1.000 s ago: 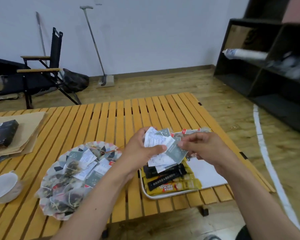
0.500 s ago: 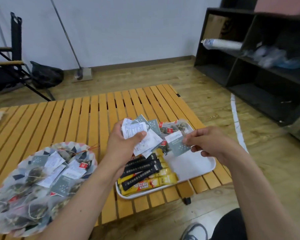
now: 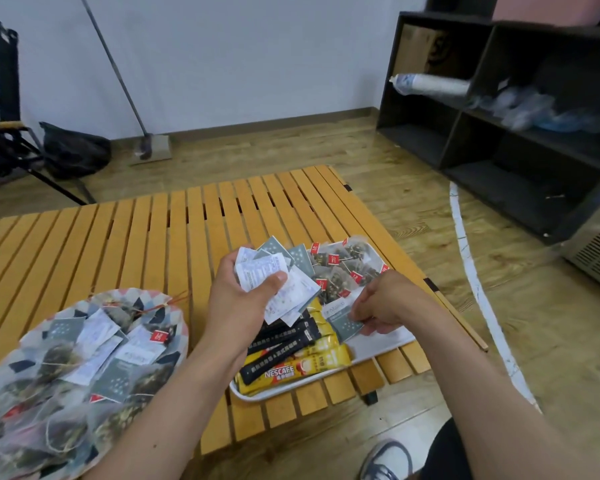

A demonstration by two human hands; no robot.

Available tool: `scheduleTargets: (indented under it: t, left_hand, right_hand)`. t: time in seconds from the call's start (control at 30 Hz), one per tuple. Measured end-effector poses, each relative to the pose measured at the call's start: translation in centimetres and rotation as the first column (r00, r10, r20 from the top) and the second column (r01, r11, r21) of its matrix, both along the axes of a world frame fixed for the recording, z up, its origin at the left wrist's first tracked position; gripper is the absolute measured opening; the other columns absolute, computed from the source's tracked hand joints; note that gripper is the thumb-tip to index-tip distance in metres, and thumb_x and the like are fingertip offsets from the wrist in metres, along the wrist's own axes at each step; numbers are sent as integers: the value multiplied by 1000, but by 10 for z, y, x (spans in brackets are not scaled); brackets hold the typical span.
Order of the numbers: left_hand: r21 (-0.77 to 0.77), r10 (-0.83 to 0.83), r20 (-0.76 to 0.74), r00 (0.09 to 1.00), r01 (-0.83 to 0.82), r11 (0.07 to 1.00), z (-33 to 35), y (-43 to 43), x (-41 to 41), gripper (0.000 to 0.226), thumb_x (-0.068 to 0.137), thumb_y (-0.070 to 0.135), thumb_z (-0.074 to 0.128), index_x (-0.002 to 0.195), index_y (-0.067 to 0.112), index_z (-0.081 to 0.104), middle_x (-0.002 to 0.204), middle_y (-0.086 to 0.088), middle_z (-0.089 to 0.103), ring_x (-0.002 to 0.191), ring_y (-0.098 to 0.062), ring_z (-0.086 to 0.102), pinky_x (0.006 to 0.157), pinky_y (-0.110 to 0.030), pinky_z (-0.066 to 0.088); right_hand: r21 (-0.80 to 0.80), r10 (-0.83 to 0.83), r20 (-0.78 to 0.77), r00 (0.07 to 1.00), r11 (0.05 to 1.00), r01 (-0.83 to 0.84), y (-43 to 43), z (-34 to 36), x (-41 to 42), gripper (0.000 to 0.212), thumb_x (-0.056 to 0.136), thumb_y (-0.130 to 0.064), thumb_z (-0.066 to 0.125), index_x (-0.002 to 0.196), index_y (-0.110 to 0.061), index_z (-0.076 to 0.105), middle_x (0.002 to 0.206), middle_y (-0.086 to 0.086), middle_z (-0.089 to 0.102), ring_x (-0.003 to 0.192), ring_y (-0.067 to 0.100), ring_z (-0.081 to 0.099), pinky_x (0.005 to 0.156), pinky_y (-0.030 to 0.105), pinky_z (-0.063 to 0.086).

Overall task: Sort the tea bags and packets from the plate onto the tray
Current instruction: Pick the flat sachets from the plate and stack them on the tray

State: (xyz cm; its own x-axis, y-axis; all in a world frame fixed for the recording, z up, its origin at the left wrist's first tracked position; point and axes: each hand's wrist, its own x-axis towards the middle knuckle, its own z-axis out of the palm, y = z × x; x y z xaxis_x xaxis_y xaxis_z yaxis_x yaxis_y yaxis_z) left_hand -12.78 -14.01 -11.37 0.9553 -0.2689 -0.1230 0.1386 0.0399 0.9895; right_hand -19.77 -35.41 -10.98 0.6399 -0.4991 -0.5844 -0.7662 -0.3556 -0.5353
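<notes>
L hand [image 3: 243, 303] grips fanned packets [image 3: 284, 285] above tray [image 3: 381, 344]; R hand [image 3: 387, 301] pinches one grey packet [image 3: 343, 325] low over tray's bare area. We judge pkts light, thin, floppy, slick: pinch a corner. Loaded plate [image 3: 146, 296] sits left of tray.

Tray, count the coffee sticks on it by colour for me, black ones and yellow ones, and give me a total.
Black sticks: 3
Yellow sticks: at least 4; they overlap on the tray, so some may be hidden
Total: at least 7
</notes>
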Motion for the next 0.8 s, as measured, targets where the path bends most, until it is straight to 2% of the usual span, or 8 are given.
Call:
scheduleTargets:
  t: [0.17, 0.33, 0.5, 0.63, 0.8]
  left_hand:
    - [-12, 5, 3, 1000, -5, 1000, 2, -2, -2, 64, 86, 13, 81, 141, 27, 50, 120, 5, 72, 102, -12, 74, 67, -24, 61]
    - [-17, 8, 5, 1000, -8, 1000, 3, -2, -3, 61, 87, 12, 80, 139, 27, 51, 118, 5, 73, 100, -11, 74, 66, -23, 61]
    - [-22, 13, -9, 1000, -13, 1000, 3, -1, -2, 61, 87, 12, 80, 138, 28, 51, 118, 5, 74, 101, -13, 75, 69, -27, 62]
    - [-21, 14, -8, 1000, -14, 1000, 4, -1, -2, 64, 86, 12, 80, 140, 27, 50, 119, 4, 73, 104, -16, 74, 78, -36, 63]
    - [-30, 6, -4, 1000, -6, 1000, 5, 0, -3, 63, 87, 11, 80, 140, 26, 50, 119, 3, 73, 103, -15, 74, 71, -30, 63]
  right_hand:
    - [-21, 1, -25, 1000, 1000, -1, 2, -1, 4, 24, 84, -17, 83, 102, -4, 75, 72, 10, 78, 78, 22, 79, 85, 41, 64]
    - [-122, 11, -34, 999, 992, -15, 5, -1, 4, 24, 86, -21, 81, 103, -4, 76, 79, 9, 80, 76, 17, 77, 85, 37, 63]
    - [-231, 55, -55, 997, 971, -66, 6, -4, 4, 23, 84, -22, 81, 101, -7, 79, 88, 10, 80, 66, 19, 66, 82, 36, 61]
    - [-226, 67, -57, 996, 971, -78, 10, -1, 3, 22, 86, -26, 80, 98, -8, 79, 80, 5, 80, 72, 15, 75, 84, 34, 63]
    - [-196, 71, -41, 997, 978, -78, 4, 9, -7, 35, 80, -37, 85, 96, -7, 75, 71, 4, 79, 78, 17, 79, 82, 37, 64]
